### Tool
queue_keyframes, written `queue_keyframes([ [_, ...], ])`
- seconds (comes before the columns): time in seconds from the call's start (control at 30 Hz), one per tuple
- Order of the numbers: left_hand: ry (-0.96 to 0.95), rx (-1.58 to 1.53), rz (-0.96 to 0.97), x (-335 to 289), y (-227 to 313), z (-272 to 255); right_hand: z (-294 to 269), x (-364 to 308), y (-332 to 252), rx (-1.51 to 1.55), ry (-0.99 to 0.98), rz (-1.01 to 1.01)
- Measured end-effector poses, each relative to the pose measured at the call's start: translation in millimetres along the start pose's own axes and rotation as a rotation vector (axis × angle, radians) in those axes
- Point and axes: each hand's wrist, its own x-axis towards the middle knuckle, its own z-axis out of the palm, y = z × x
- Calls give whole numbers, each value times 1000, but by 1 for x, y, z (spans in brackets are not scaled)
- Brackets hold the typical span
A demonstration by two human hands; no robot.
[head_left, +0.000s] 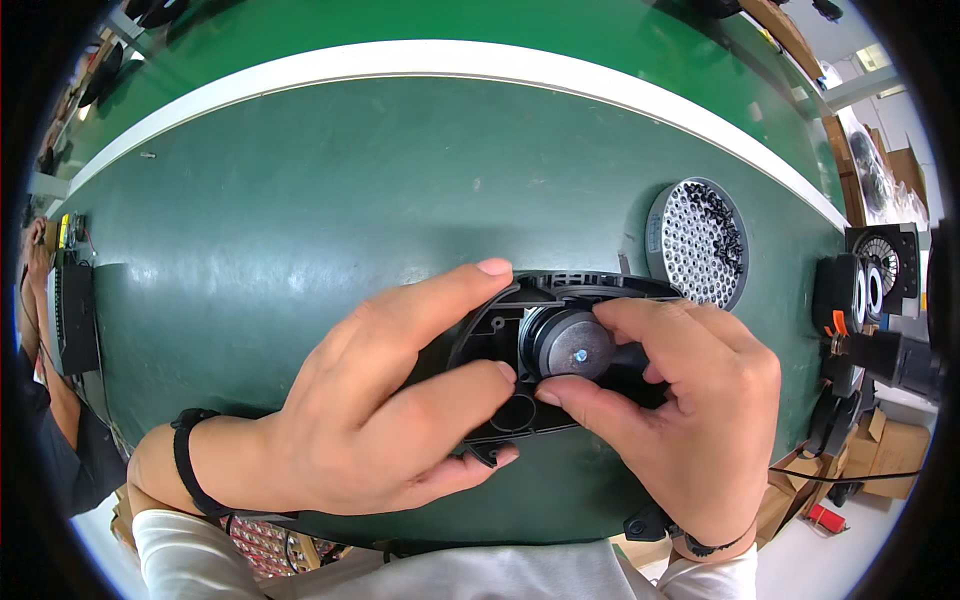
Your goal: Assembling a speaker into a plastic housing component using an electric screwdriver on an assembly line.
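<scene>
A black plastic speaker housing [497,345] is held over the green table, its inner side facing up. My left hand [370,390] grips the housing's left end, with fingers along its far edge, the thumb inside and a fingertip at the near edge. Inside the housing sits a round speaker driver [572,345], its dark magnet up with a small bright spot in the middle. My right hand [685,395] pinches the driver's magnet between thumb at the near side and index finger at the far side. My right palm hides the housing's right end.
Beyond the housing to the right lies a round grey tray [655,235] with a perforated bottom and several small black screws. Several black speaker parts [840,295] stand at the right edge by cardboard boxes [890,455]. A co-worker's arm [62,385] shows at far left beside a dark box [75,320].
</scene>
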Motion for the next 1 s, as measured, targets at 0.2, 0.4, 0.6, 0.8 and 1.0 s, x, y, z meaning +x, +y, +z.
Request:
queue_keyframes([
  [0.2,-148,198,49,37,14,-13,2,-2,5,8,27,-29],
  [0.4,-298,139,27,51,15,-4,0,-2,4,-1,4,-22],
  [0.6,-209,105,64,45,5,4,-6,-2,12,81,-66,-52],
  [0.8,-189,164,136,45,2,5,-30,-14,31,265,98,-113],
  [1.0,-215,340,175,42,6,2,-10,-14,37,299,36,-89],
])
